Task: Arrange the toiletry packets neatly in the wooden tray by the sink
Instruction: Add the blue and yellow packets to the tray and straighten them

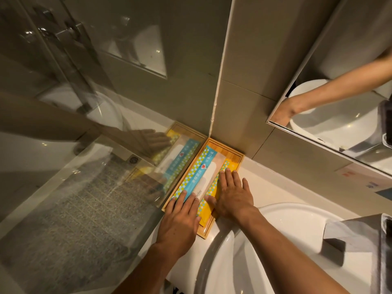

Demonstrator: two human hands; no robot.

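A wooden tray (230, 150) sits in the corner of the counter, against the tiled wall and the glass partition. A blue packet (198, 172) with a white strip lies lengthwise along its left side. A yellow packet (206, 210) lies beside it on the right, mostly under my hands. My left hand (180, 219) rests flat, fingers together, on the near end of the blue packet. My right hand (232, 193) lies flat with fingers spread on the yellow packet. Neither hand grips anything.
A white basin (282, 240) sits right of the tray, close to its near corner. A metal tissue box (360, 240) stands at the far right. A mirror (339, 81) hangs above the counter. The glass partition (84, 166) borders the tray's left and reflects it.
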